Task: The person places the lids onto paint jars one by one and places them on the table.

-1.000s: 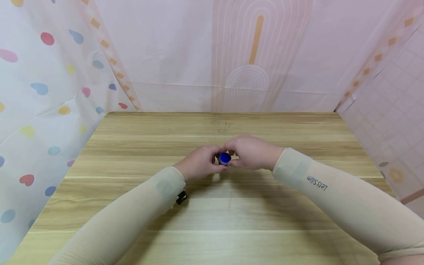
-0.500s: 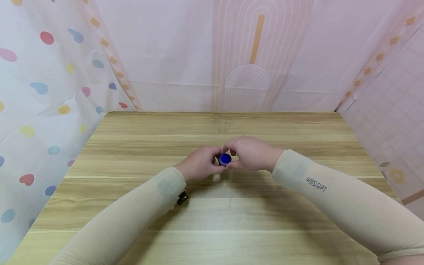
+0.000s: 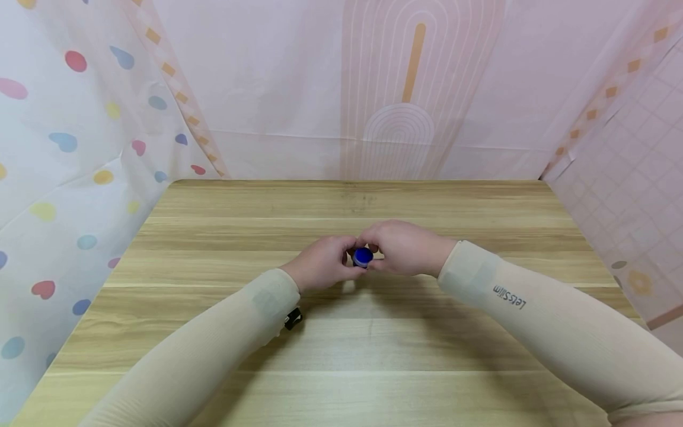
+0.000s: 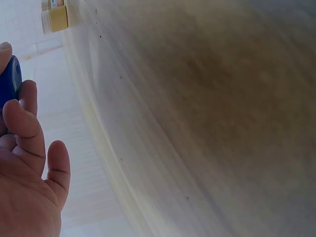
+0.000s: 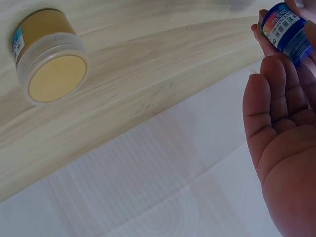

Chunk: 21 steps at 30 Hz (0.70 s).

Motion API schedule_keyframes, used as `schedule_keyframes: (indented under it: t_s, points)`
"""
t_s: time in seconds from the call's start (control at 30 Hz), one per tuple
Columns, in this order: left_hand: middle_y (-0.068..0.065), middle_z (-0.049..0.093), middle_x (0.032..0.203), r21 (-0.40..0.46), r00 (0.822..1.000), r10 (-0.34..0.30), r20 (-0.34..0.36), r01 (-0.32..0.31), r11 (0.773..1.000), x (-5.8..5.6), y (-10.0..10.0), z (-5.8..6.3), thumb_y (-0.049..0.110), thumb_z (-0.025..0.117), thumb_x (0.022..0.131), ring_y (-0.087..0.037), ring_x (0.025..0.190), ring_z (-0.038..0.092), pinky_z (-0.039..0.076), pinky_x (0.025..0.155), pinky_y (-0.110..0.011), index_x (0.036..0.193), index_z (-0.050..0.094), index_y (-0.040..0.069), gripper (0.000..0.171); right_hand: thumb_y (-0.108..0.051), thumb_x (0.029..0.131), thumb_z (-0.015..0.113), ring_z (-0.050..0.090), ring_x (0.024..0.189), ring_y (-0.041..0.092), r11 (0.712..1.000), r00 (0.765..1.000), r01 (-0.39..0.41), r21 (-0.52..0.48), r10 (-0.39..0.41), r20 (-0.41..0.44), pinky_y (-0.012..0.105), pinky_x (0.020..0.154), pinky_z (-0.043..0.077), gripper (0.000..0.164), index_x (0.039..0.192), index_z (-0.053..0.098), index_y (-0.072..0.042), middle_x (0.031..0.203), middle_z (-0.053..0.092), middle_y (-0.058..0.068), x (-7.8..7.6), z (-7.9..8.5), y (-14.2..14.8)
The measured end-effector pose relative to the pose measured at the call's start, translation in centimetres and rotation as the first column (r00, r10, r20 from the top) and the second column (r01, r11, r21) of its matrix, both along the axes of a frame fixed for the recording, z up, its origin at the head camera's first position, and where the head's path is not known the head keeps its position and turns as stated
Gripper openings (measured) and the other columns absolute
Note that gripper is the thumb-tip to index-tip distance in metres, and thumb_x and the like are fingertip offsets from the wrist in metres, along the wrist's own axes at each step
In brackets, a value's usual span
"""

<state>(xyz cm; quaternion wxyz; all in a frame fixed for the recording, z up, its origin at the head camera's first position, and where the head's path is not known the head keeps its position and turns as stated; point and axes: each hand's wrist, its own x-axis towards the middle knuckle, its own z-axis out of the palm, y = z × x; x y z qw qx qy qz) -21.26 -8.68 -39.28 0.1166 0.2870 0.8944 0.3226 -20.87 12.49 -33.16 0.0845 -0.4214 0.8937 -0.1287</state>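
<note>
A small blue paint jar (image 3: 363, 257) is held over the middle of the table, its round top tilted toward the head camera. My left hand (image 3: 322, 263) grips the jar's body from the left with curled fingers and thumb. From the right, my right hand (image 3: 408, 246) pinches the jar's ridged lid (image 5: 297, 45) between thumb and fingers. A printed label (image 5: 281, 25) shows on the jar's side in the right wrist view. Only part of the jar (image 4: 9, 81) enters the left wrist view. The lid looks seated on the jar.
In the right wrist view a yellow paint jar (image 5: 43, 27) with a clear ridged lid stands on the table; the head view does not show it. Yellow containers (image 4: 58, 19) appear in the left wrist view. Patterned curtains (image 3: 283, 89) border the wood-grain table (image 3: 405, 367).
My right thumb and fingers shift slightly around the lid, closing in and then drawing back a little. My left hand and the blue paint jar stay nearly in place.
</note>
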Motion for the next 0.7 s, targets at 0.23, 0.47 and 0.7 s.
schedule_keyframes:
  t_s: [0.23,0.47,0.7]
  points:
    - [0.005,0.064,0.082,-0.008,1.000,-0.004,-0.011,0.004,1.000,0.18,0.11,0.08,0.026,0.078,0.094,-0.012,0.071,0.057,0.049,0.063,-0.028,0.105,0.067,0.016,0.020,-0.028,0.095,0.080,0.058,0.086,0.015,0.998,0.998,0.060,0.035,-0.061,0.016,0.033,0.082,0.051,0.021,0.108,0.073,-0.013,0.098,0.070,0.004,0.18,0.00,-0.13]
    - [0.006,0.060,0.075,-0.009,1.000,-0.005,-0.002,0.005,1.000,0.16,0.10,0.14,0.030,0.080,0.094,-0.011,0.066,0.054,0.045,0.060,-0.026,0.101,0.065,0.018,0.020,-0.026,0.095,0.080,0.061,0.093,0.017,0.997,0.997,0.064,0.041,-0.066,0.029,0.035,0.086,0.053,0.038,0.128,0.071,-0.011,0.106,0.070,0.002,0.06,0.05,0.11]
    - [0.005,0.060,0.074,-0.003,1.000,0.000,0.017,0.000,1.000,0.14,0.04,0.20,0.030,0.081,0.093,-0.011,0.065,0.054,0.045,0.060,-0.026,0.101,0.065,0.017,0.022,-0.020,0.094,0.080,0.062,0.093,0.016,0.998,0.999,0.044,0.035,-0.045,0.027,0.034,0.086,0.054,0.034,0.127,0.072,-0.012,0.106,0.070,-0.001,0.01,0.13,0.09]
